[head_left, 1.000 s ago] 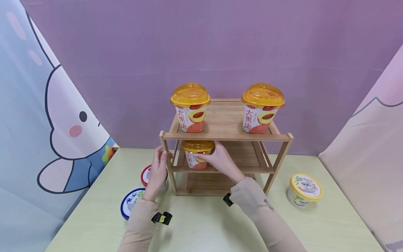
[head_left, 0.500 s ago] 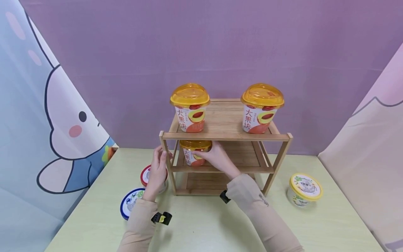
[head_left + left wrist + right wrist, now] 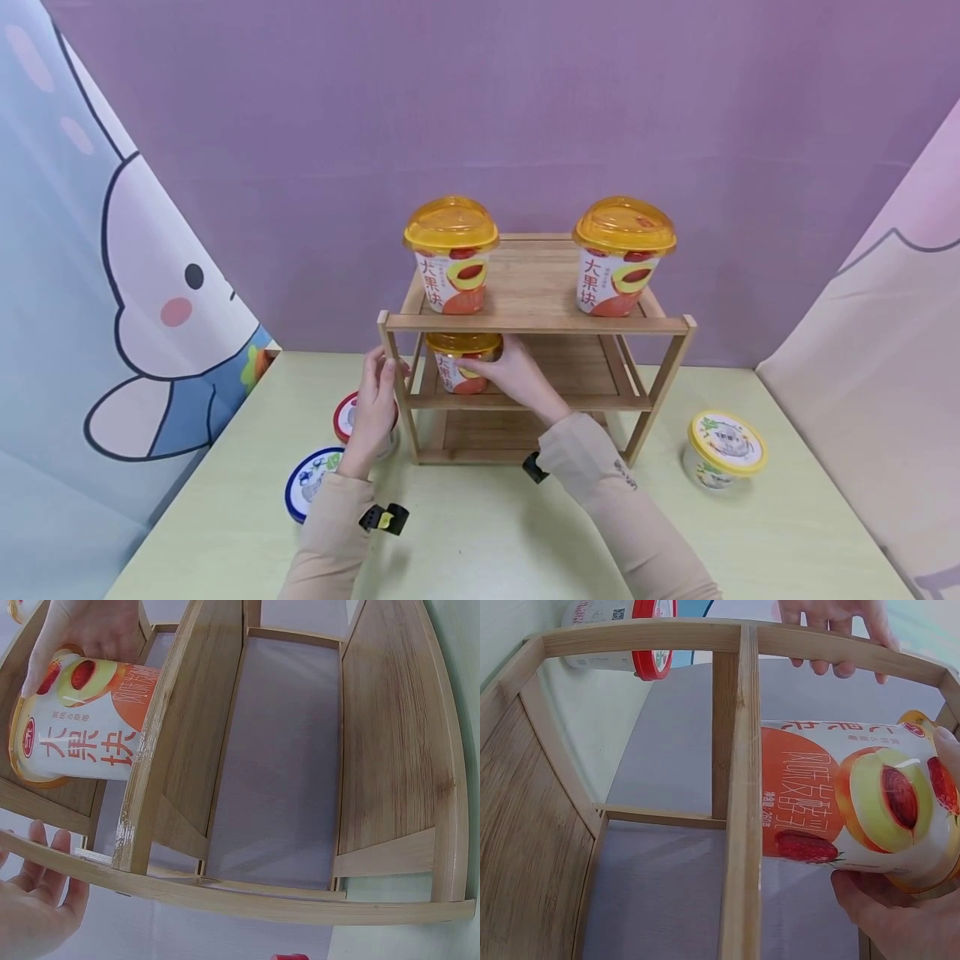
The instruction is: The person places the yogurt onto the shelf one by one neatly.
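Observation:
My right hand (image 3: 521, 379) holds a yogurt cup (image 3: 448, 375) with a domed orange lid at the left end of the middle shelf. In the right wrist view, its thumb and fingers sit on either side of the cup's (image 3: 870, 799) upper part. The printed peach and red lettering show clearly. My left hand (image 3: 369, 408) is at the left front post of the wooden rack (image 3: 543, 325). Its fairly straight fingers (image 3: 840, 630) pass behind that post in the right wrist view, fingertips showing past its edge.
Two matching yogurt cups, one left (image 3: 453, 283) and one right (image 3: 618, 283), stand on the top shelf. Left of the rack are a red-lidded tub (image 3: 347, 414) and a blue-lidded tub (image 3: 306, 487), both partly covered. A yellow-lidded tub (image 3: 726, 450) stands right.
My right hand has shifted the yogurt cup slightly left and back on the middle shelf, mostly during the first half second. The left hand stays in place.

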`<state>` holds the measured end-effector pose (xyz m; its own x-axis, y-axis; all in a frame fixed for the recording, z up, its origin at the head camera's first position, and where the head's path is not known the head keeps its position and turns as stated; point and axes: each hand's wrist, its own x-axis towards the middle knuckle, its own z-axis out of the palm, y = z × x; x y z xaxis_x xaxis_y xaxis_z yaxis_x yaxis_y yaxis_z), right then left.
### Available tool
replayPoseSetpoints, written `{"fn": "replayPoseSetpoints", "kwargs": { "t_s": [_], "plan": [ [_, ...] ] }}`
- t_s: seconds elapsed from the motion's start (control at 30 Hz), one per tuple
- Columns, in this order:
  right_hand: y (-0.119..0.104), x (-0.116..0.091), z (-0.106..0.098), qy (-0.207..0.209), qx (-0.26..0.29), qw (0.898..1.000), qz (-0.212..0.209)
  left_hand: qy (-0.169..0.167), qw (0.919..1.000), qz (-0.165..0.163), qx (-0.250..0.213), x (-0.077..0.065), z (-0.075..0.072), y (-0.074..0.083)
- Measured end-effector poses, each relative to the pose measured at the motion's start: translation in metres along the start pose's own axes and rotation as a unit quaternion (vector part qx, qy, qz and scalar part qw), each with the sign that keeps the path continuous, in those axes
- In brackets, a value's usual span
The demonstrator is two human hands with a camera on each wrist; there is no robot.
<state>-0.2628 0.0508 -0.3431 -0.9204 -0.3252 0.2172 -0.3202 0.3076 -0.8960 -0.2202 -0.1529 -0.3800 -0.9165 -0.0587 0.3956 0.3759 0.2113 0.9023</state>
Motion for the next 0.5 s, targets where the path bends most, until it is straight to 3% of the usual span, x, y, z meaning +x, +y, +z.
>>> {"fn": "replayPoseSetpoints", "kwargs": {
  "t_s": [0.5],
  "plan": [
    [-0.0019,-0.0039,-0.0021,-0.024,0.027,0.999,0.012,0.003,1.0,0.005,-0.001,0.0,0.0006,0.0]
  ]
}}
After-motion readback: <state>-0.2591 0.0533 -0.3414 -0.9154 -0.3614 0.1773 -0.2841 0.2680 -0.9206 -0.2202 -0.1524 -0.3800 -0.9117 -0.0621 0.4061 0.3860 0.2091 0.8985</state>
